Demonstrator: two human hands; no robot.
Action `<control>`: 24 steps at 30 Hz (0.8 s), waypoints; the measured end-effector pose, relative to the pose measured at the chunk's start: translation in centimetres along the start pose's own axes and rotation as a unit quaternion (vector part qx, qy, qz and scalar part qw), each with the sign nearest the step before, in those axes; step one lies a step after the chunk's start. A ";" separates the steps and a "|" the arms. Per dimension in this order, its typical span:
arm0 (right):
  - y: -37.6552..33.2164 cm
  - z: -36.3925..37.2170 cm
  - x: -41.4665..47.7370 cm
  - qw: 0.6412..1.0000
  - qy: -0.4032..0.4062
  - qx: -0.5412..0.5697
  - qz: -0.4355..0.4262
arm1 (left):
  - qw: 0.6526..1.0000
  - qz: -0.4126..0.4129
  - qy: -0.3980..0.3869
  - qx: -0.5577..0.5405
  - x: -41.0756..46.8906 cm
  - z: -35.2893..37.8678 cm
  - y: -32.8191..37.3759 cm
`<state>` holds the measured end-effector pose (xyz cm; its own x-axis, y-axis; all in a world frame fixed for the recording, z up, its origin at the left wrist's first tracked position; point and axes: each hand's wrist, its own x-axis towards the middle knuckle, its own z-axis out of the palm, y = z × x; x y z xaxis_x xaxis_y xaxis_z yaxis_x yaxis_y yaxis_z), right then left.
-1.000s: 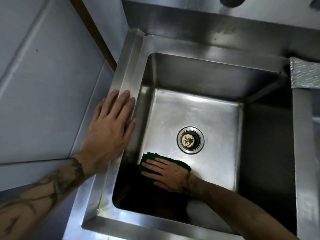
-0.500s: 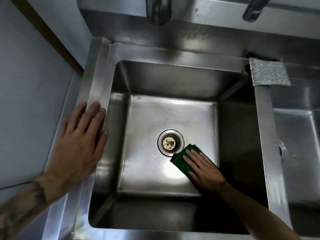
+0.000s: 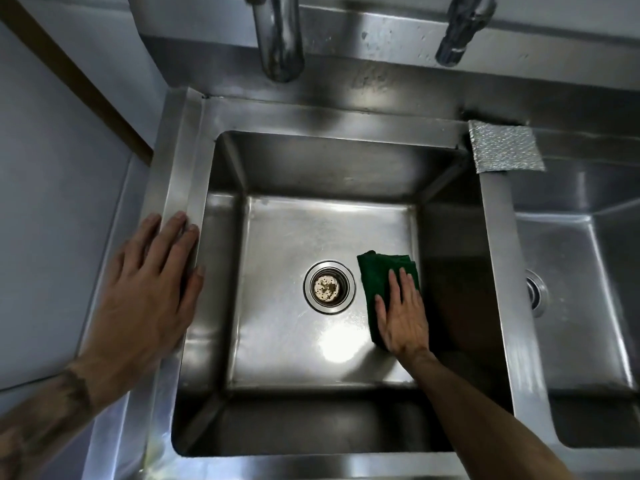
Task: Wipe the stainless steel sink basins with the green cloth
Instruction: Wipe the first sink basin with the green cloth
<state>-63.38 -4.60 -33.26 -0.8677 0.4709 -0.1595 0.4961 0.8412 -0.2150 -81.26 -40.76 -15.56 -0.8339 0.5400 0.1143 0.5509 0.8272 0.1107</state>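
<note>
Writing: none that I can read on the steel, the cloth or the taps.
Cloth: the folded dark green cloth (image 3: 378,276) lies flat on the floor of the left stainless steel sink basin (image 3: 311,230), at about 3 o'clock from the round metal drain strainer (image 3: 329,286) and just beside it, close against the basin's right wall.
Cloth axis: its long side runs from 6 towards 12 o'clock, the free end pointing at the back wall, the near end hidden under the palm.
Right hand: the right hand (image 3: 401,318) lies palm down on the cloth, fingers straight and close together, pointing to 12 o'clock, pressing rather than pinching.
Left hand: the left hand (image 3: 145,292) rests flat on the left steel rim (image 3: 180,161) at 9 o'clock, fingers stretched and only slightly parted, holding nothing.
Taps: 2 steel spouts, the wide chrome spout (image 3: 278,36) at 12 o'clock and the darker narrow spout (image 3: 462,27) at 1 o'clock.
Divider: a silvery textured scouring pad (image 3: 504,147) sits on the back end of the ridge between the 2 basins; the right stainless steel basin (image 3: 581,289) shows partly at 3 o'clock.
</note>
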 end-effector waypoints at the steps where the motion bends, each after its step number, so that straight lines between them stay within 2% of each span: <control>1: -0.2 -0.2 -0.2 0.999 0.006 0.028 0.042 | 1.000 -0.001 -0.002 -0.001 0.0 -0.1 0.0; 3: -1.0 -0.2 -0.4 0.991 0.021 0.065 0.117 | 1.000 -0.001 -0.008 0.002 -0.1 -0.2 0.1; 5: -1.8 0.1 -0.6 0.989 0.032 0.053 0.137 | 1.000 0.003 -0.010 0.005 -0.1 -0.2 0.1; 7: -2.5 0.4 -1.1 0.994 0.024 0.015 0.104 | 1.000 0.003 -0.012 -0.004 -0.1 -0.2 0.1; 12: -4.8 0.9 -1.7 0.998 0.010 -0.035 -0.051 | 1.000 -0.005 -0.019 -0.013 -0.3 0.0 -0.1; 14: -5.2 0.7 -1.4 0.997 0.001 -0.027 -0.068 | 1.000 -0.007 -0.021 -0.015 -0.3 0.1 0.1; 19: -9.3 -0.3 -0.7 0.992 -0.021 0.125 -0.009 | 0.999 -0.014 -0.032 -0.011 -0.1 0.4 -0.5; 21: -12.7 -1.0 -0.3 0.973 -0.005 0.230 -0.001 | 0.999 -0.009 -0.037 -0.004 -0.4 0.4 -0.5; 24: -19.3 -2.4 1.7 0.926 0.021 0.375 0.026 | 0.999 -0.011 -0.038 -0.001 -0.5 0.3 -0.5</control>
<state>-74.48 -19.38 -27.07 -0.8346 0.5290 -0.1538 0.4069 0.4037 -0.8194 -81.16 -41.38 -15.92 -0.8455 0.5327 0.0373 0.5332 0.8383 0.1135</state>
